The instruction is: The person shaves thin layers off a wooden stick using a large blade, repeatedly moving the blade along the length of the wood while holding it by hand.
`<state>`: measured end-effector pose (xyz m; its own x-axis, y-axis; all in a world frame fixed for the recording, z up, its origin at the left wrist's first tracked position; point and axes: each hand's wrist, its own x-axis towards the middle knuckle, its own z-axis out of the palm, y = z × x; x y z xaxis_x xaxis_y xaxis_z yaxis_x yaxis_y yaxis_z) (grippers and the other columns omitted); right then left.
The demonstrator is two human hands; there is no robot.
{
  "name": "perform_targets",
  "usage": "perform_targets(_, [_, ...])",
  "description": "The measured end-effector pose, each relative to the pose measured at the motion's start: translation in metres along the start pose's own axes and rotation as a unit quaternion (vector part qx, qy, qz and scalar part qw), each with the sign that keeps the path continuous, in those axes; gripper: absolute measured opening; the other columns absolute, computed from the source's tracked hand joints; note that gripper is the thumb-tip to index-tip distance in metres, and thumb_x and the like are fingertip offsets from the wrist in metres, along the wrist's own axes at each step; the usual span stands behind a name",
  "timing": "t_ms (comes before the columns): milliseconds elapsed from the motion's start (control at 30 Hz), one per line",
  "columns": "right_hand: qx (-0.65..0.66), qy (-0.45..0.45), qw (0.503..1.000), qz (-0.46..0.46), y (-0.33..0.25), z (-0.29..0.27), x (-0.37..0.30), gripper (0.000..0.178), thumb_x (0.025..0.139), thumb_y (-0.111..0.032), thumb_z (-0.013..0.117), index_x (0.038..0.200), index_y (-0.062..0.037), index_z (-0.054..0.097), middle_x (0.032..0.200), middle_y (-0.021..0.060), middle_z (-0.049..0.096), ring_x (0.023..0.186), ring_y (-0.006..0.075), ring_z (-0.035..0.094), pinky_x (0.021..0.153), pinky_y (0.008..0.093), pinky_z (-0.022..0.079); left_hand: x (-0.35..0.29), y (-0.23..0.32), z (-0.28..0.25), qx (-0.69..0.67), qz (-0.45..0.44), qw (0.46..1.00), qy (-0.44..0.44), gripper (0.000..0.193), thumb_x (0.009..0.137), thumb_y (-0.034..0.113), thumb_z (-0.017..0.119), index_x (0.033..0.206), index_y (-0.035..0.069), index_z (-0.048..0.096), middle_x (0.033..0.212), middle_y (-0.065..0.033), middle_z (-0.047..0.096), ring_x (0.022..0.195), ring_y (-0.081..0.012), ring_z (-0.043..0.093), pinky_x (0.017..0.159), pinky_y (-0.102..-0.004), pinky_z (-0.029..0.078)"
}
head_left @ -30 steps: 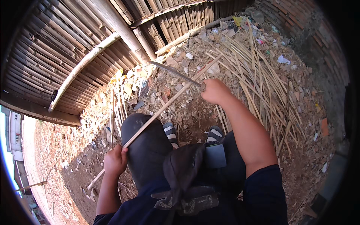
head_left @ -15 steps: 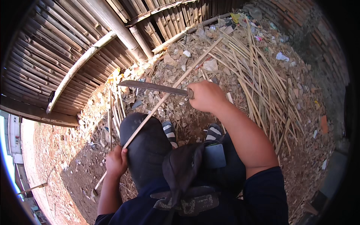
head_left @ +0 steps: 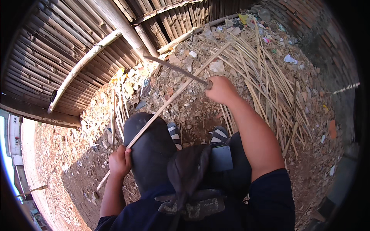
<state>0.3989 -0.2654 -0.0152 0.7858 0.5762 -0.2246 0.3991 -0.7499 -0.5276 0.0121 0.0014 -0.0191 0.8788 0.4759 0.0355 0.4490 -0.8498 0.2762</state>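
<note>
Rubble yard, left hand (head_left: 120, 161) gripping bamboo strip (head_left: 173, 96), right hand (head_left: 220, 89) closed on blade (head_left: 175, 70), now raised higher.

Left of the right hand (head_left: 219, 89) the rubble ground (head_left: 185, 107) is open; to its right, piled bamboo strips (head_left: 269, 81) block; ahead stands the bamboo fence (head_left: 77, 42).

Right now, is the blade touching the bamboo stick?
No, the right hand holds the long blade raised, clear of the bamboo stick gripped by the left hand.
</note>
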Motion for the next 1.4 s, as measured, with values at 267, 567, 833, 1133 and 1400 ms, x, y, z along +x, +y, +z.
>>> perform_targets(267, [0.018, 0.003, 1.0, -0.001, -0.016, -0.002, -0.005, 0.032, 0.079, -0.02, 0.069, 0.108, -0.0059, 0.071, 0.098, 0.021, 0.073, 0.099, 0.0403, 0.071, 0.088, 0.0492, 0.057, -0.002, 0.008, -0.01, 0.0, -0.001, 1.0, -0.01, 0.035, 0.104, 0.032, 0.056, 0.083, 0.004, 0.051, 0.066, -0.0246, 0.06, 0.064, -0.05, 0.061, 0.058, -0.0576, 0.046])
perform_targets(567, [0.045, 0.034, 0.998, 0.04, 0.016, -0.004, 0.011, 0.035, 0.082, -0.022, 0.068, 0.111, -0.0034, 0.072, 0.106, 0.022, 0.074, 0.098, 0.041, 0.071, 0.088, 0.0486, 0.057, 0.0, 0.003, 0.0, 0.044, 0.01, 0.998, 0.033, 0.034, 0.104, 0.032, 0.057, 0.083, 0.006, 0.051, 0.067, -0.0222, 0.06, 0.061, -0.0475, 0.061, 0.056, -0.0564, 0.046])
perform_targets(833, [-0.077, 0.013, 0.992, -0.094, -0.023, -0.011, -0.025, 0.023, 0.077, -0.02, 0.071, 0.097, -0.0092, 0.072, 0.089, 0.0187, 0.072, 0.092, 0.0394, 0.071, 0.083, 0.0512, 0.056, -0.006, -0.002, -0.014, -0.014, 0.032, 0.999, 0.002, 0.035, 0.105, 0.032, 0.055, 0.083, 0.005, 0.051, 0.064, -0.0232, 0.059, 0.061, -0.048, 0.06, 0.055, -0.056, 0.045])
perform_targets(1133, [-0.042, 0.027, 0.998, -0.037, -0.013, 0.0, -0.014, 0.032, 0.077, -0.021, 0.072, 0.106, -0.0084, 0.073, 0.09, 0.0205, 0.073, 0.089, 0.0402, 0.071, 0.08, 0.0497, 0.057, -0.019, -0.007, -0.022, 0.041, -0.013, 0.999, -0.016, 0.033, 0.103, 0.031, 0.058, 0.082, 0.006, 0.051, 0.062, -0.0222, 0.059, 0.061, -0.0475, 0.062, 0.054, -0.0566, 0.045])
perform_targets(1400, [-0.002, 0.015, 0.999, 0.034, 0.017, 0.001, 0.005, 0.04, 0.08, -0.018, 0.066, 0.118, -0.0059, 0.073, 0.106, 0.0223, 0.073, 0.099, 0.0411, 0.07, 0.091, 0.0474, 0.056, -0.014, -0.016, -0.003, 0.038, 0.003, 0.999, 0.026, 0.035, 0.104, 0.035, 0.056, 0.084, 0.006, 0.051, 0.064, -0.0226, 0.061, 0.06, -0.0487, 0.062, 0.055, -0.0583, 0.047])
